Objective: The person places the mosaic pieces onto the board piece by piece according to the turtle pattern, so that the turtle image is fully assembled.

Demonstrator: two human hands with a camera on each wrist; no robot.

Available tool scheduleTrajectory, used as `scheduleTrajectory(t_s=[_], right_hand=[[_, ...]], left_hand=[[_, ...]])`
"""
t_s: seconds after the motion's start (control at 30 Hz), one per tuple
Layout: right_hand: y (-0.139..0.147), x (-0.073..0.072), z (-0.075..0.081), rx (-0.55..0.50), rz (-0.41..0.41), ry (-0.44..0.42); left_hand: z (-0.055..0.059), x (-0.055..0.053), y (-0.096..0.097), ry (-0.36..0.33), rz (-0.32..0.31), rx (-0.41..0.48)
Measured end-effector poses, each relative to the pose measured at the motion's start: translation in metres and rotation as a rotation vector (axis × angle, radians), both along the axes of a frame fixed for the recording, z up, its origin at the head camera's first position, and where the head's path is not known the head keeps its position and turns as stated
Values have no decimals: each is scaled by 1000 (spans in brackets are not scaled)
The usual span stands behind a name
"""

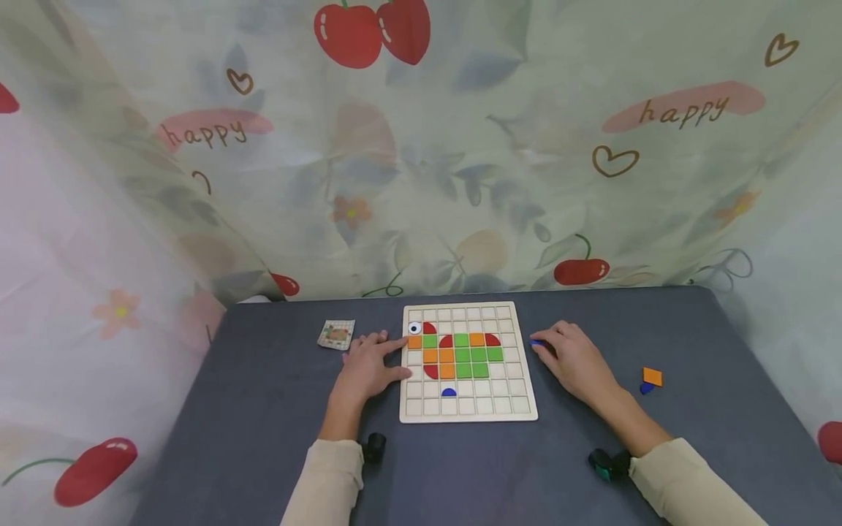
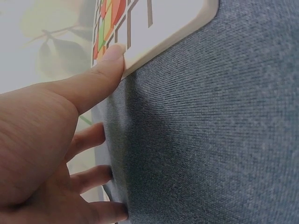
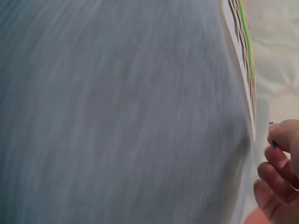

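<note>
A pale gridded board point(image 1: 468, 409) lies on the dark cloth, partly filled with green, orange and red tiles, a round eye tile point(image 1: 414, 329) and a blue half-round tile point(image 1: 449, 392). Thumb and forefinger of my left hand point(image 1: 365, 369) rest on the board's left edge, the other fingers spread on the cloth; in the left wrist view the thumb point(image 2: 100, 77) presses the rim. Just right of the board, my right hand point(image 1: 574, 359) pinches a small blue tile point(image 1: 536, 342) between thumb and forefinger. Most of that tile is hidden by the fingers.
At the right lie an orange tile point(image 1: 653, 376) and a blue tile point(image 1: 647, 389), close together. A small pattern card point(image 1: 337, 334) is left of the board, beyond the left hand. A printed curtain point(image 1: 460, 183) hangs behind the table's far edge.
</note>
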State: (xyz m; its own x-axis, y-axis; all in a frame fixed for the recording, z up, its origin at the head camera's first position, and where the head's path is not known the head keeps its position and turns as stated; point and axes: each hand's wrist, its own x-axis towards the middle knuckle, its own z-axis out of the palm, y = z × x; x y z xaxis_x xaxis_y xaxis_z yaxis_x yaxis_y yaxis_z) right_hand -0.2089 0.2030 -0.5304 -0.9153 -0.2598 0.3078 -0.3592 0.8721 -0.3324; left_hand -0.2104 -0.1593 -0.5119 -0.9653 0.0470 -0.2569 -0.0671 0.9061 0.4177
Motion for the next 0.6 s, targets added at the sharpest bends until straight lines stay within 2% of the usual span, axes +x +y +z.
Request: scheduleTrajectory(t_s=[0.3,0.6], right_hand=[[-39,1,-2,-43,3,-37],[-47,-2,-7,-13,-35,-29]], left_hand=[[1,2,-3,15,-2,-2],[2,1,-1,11,-5,1]])
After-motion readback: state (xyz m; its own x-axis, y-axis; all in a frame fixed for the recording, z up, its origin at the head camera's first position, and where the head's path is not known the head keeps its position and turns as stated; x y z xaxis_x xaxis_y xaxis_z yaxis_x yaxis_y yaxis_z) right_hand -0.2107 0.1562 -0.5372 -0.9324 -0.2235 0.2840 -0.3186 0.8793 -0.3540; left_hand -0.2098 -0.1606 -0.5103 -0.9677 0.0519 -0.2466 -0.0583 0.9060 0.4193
